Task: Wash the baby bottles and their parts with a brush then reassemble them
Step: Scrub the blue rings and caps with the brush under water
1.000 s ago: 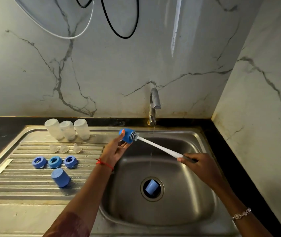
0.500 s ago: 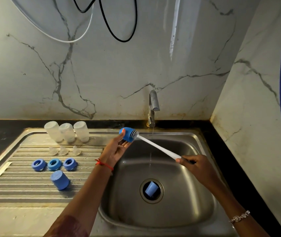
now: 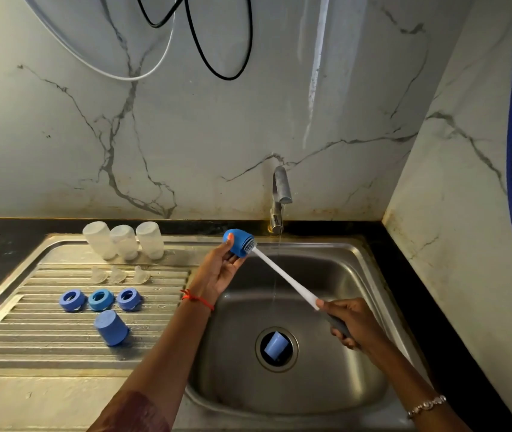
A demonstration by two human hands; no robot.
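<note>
Likely the wet blue cap (image 3: 236, 243) could slip from the left hand (image 3: 221, 269), which pinches it only between thumb and fingertips, and drop into the sink (image 3: 342, 269) below, where another cap (image 3: 276, 345) lies over the drain beneath both hands. The left hand is raised, palm showing; the right hand (image 3: 346, 319), lower and nearer the person, grips the brush (image 3: 282, 275) by its handle, the bristle head inside the cap
</note>
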